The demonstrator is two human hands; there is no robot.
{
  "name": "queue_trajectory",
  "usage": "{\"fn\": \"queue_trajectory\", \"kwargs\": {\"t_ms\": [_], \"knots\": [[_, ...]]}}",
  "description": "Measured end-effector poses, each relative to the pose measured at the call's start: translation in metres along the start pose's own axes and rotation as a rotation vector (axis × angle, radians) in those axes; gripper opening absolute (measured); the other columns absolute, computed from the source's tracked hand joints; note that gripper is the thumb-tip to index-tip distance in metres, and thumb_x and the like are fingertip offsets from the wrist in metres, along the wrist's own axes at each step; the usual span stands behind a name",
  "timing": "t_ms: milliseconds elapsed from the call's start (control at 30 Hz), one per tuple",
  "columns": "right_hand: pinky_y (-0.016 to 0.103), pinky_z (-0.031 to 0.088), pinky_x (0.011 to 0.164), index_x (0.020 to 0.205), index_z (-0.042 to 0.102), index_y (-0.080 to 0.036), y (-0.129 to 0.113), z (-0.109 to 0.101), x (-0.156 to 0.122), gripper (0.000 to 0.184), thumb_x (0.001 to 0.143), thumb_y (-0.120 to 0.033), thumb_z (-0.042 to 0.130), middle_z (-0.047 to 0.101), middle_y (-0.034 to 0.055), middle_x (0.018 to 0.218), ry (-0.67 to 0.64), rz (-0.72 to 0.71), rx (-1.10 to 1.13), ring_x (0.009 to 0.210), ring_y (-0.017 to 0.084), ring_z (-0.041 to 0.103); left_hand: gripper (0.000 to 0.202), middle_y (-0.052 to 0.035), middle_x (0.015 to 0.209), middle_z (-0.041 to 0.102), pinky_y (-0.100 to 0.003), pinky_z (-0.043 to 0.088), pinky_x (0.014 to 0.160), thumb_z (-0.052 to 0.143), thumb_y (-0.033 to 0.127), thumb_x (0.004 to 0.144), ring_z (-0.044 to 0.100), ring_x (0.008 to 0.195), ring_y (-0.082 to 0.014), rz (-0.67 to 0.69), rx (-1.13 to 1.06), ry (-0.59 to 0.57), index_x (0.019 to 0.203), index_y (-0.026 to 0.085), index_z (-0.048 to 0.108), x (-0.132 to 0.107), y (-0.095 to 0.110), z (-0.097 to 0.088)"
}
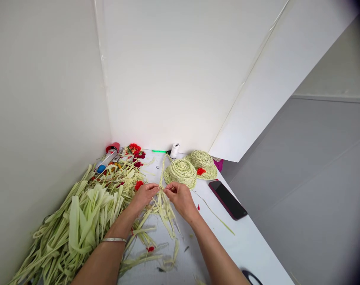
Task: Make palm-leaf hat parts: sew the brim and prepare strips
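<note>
My left hand [147,194] and my right hand [179,196] meet over the table, fingertips pinched on the strands of a pale green husk braid [162,170]. The finished plait runs away from me between the hands. Loose husk ends [165,215] fan out below the fingers toward me. Just beyond my right hand sits a woven husk hat [180,173], its crown coiled in a spiral. Behind it to the right is a second woven hat [201,161] with a red flower on its brim. Which strand each fingertip holds is too small to make out.
A large heap of husk strips [88,225] covers the left side. Red flowers [135,148] and a red cup [112,147] lie behind it. A white thread spool [174,151] stands by the back wall. A phone [228,200] lies near the table's right edge.
</note>
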State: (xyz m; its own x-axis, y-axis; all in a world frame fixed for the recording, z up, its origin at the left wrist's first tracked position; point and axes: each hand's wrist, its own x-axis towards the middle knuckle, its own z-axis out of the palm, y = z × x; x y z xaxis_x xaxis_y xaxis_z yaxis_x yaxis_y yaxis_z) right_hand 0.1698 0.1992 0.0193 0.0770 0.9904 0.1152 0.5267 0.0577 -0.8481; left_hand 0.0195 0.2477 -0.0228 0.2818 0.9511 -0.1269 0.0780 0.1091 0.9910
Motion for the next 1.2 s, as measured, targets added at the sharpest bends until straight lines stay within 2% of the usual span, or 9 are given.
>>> {"fn": "queue_trajectory", "kwargs": {"t_ms": [233, 433, 567, 667, 733, 833, 900, 1033, 1200], "knots": [[0.024, 0.032, 0.054, 0.067, 0.064, -0.019, 0.013, 0.003, 0.002, 0.014, 0.077, -0.024, 0.056, 0.058, -0.0023, 0.059, 0.04, -0.013, -0.13, 0.054, 0.012, 0.049, 0.034, 0.0098, 0.048, 0.036, -0.022, 0.015, 0.043, 0.065, 0.047, 0.07, 0.021, 0.042, -0.006, -0.011, 0.0, -0.001, 0.079, 0.014, 0.068, 0.006, -0.006, -0.001], [0.025, 0.029, 0.055, 0.068, 0.064, -0.02, 0.011, 0.005, 0.002, 0.014, 0.079, -0.024, 0.058, 0.058, -0.0021, 0.059, 0.05, -0.03, -0.212, 0.055, 0.013, 0.047, 0.04, 0.0101, 0.049, 0.034, -0.022, 0.015, 0.043, 0.066, 0.053, 0.067, 0.02, 0.042, -0.0056, -0.017, -0.017, -0.032, 0.077, 0.015, 0.066, 0.001, 0.0, 0.001], [0.027, 0.034, 0.064, 0.077, 0.066, -0.02, 0.011, 0.003, 0.005, 0.01, 0.08, -0.028, 0.061, 0.064, 0.0014, 0.076, 0.069, -0.059, -0.226, 0.067, 0.015, 0.052, 0.038, 0.0109, 0.047, 0.031, -0.022, 0.014, 0.042, 0.066, 0.053, 0.067, 0.017, 0.041, -0.0056, -0.021, -0.022, -0.032, 0.075, 0.016, 0.065, -0.001, 0.003, 0.002], [0.026, 0.038, 0.07, 0.095, 0.066, -0.019, 0.014, 0.003, 0.012, 0.021, 0.078, -0.032, 0.067, 0.065, 0.0036, 0.09, 0.039, -0.077, -0.193, 0.077, 0.016, 0.055, 0.037, 0.0102, 0.048, 0.034, -0.022, 0.013, 0.043, 0.065, 0.052, 0.067, 0.018, 0.041, -0.0053, -0.017, -0.024, -0.031, 0.074, 0.016, 0.064, 0.0, 0.001, 0.001], [0.024, 0.039, 0.066, 0.096, 0.067, -0.019, 0.016, 0.005, 0.018, 0.024, 0.077, -0.033, 0.068, 0.064, 0.0016, 0.083, -0.022, -0.079, -0.161, 0.073, 0.015, 0.055, 0.035, 0.0101, 0.05, 0.035, -0.022, 0.013, 0.042, 0.065, 0.051, 0.067, 0.018, 0.041, -0.0049, -0.01, -0.023, -0.028, 0.073, 0.016, 0.064, 0.002, -0.001, 0.001], [0.022, 0.036, 0.057, 0.081, 0.07, -0.016, 0.02, 0.008, 0.026, 0.018, 0.079, -0.034, 0.065, 0.059, -0.0015, 0.066, -0.106, -0.072, -0.125, 0.062, 0.012, 0.051, 0.035, 0.0108, 0.049, 0.033, -0.022, 0.013, 0.042, 0.065, 0.051, 0.068, 0.017, 0.04, -0.0047, 0.001, -0.023, -0.03, 0.072, 0.016, 0.063, 0.004, -0.004, 0.0], [0.021, 0.034, 0.054, 0.077, 0.07, -0.016, 0.022, 0.008, 0.029, 0.019, 0.08, -0.033, 0.064, 0.058, -0.0021, 0.062, -0.136, -0.069, -0.112, 0.059, 0.012, 0.049, 0.037, 0.0104, 0.049, 0.035, -0.022, 0.014, 0.042, 0.064, 0.053, 0.069, 0.018, 0.04, -0.005, 0.01, -0.025, -0.041, 0.073, 0.016, 0.063, 0.004, -0.004, 0.0], [0.021, 0.033, 0.053, 0.076, 0.071, -0.015, 0.025, 0.005, 0.028, 0.019, 0.081, -0.03, 0.06, 0.058, -0.0023, 0.062, -0.146, -0.053, -0.116, 0.058, 0.011, 0.048, 0.041, 0.0077, 0.051, 0.044, -0.021, 0.02, 0.043, 0.063, 0.056, 0.07, 0.028, 0.042, -0.0065, 0.031, -0.03, -0.069, 0.073, 0.015, 0.063, 0.002, -0.004, 0.001], [0.021, 0.033, 0.054, 0.077, 0.071, -0.016, 0.026, 0.003, 0.025, 0.022, 0.083, -0.031, 0.057, 0.061, -0.0016, 0.063, -0.099, -0.026, -0.191, 0.059, 0.012, 0.051, 0.043, 0.0065, 0.054, 0.045, -0.021, 0.027, 0.048, 0.059, 0.058, 0.072, 0.035, 0.048, -0.0093, 0.061, -0.008, -0.075, 0.075, 0.015, 0.063, 0.0, -0.003, 0.002]]}}
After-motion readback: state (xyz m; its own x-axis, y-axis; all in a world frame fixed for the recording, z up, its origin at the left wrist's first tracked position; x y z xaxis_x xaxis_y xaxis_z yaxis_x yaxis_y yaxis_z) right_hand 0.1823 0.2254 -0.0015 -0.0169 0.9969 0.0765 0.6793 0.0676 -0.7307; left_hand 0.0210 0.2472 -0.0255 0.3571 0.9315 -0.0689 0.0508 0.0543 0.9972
